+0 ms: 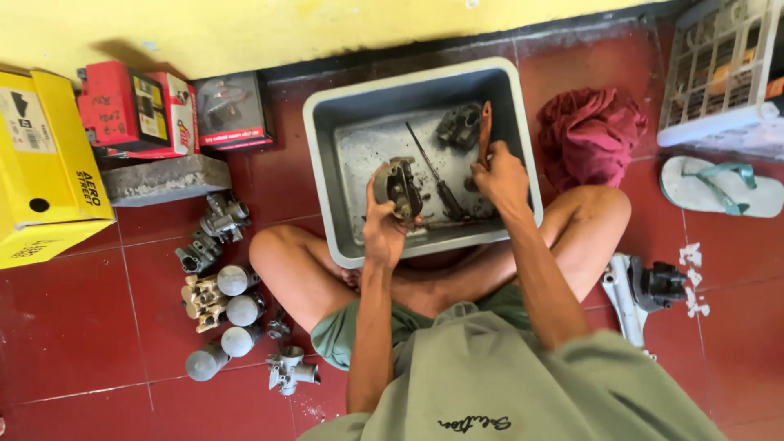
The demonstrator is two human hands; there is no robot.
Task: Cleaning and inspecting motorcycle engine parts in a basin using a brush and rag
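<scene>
The red tiled floor (73,327) carries everything, and the person sits on it with legs crossed. Just in front of the legs stands a grey plastic tub (322,131), its bottom wet and dirty. A yellow carton (41,155) lies at the far left by the wall, with red boxes (135,110) beside it. A dark red rag (588,131) is bunched at the right of the tub, and a sandal (719,188) lies further right. At the left of the knee, a group of metal carburetor parts (220,294) is spread on the floor. Inside the tub a screwdriver (433,184) rests on the bottom, and another metal part (459,124) sits near the far wall. The left hand (382,233) holds a metal carburetor body (398,188) over the tub; the grip is wrapped around its lower side, so the body stands above the fingers. The right hand (500,175) is closed on a thin brown brush (485,131), which points away, well apart from the body.
</scene>
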